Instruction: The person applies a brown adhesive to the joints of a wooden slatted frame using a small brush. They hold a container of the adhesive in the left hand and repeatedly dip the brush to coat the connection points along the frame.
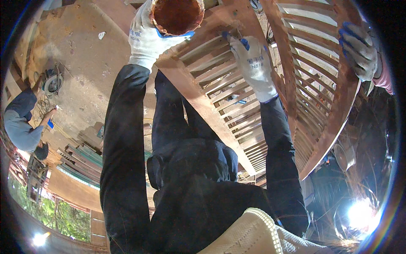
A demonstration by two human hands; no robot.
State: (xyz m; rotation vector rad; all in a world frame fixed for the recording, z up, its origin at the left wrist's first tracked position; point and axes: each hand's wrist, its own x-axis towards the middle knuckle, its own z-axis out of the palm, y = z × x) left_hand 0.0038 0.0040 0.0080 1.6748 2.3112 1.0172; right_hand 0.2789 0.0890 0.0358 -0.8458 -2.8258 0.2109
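Observation:
My left hand (144, 40), in a white glove with a blue palm, grips a round tub (176, 33) at the top of the view. A reddish-brown coating covers the tub's inside and rim. My right hand (253, 63), gloved alike, is over the upper end of a brown wooden slatted frame (203, 101). Its fingers are bent together; what they hold, if anything, is too small to make out. To its right stands a second slatted wooden frame (292, 84) with a curved outer edge. Another person's gloved hand (359, 51) rests on that edge.
At the left, a person (25, 122) bends low near a round-bladed power tool (53, 84) and loose cables. Stacked boards (80, 165) lie below. A bright lamp (363, 216) glares at the lower right, near a pale round container (344, 155).

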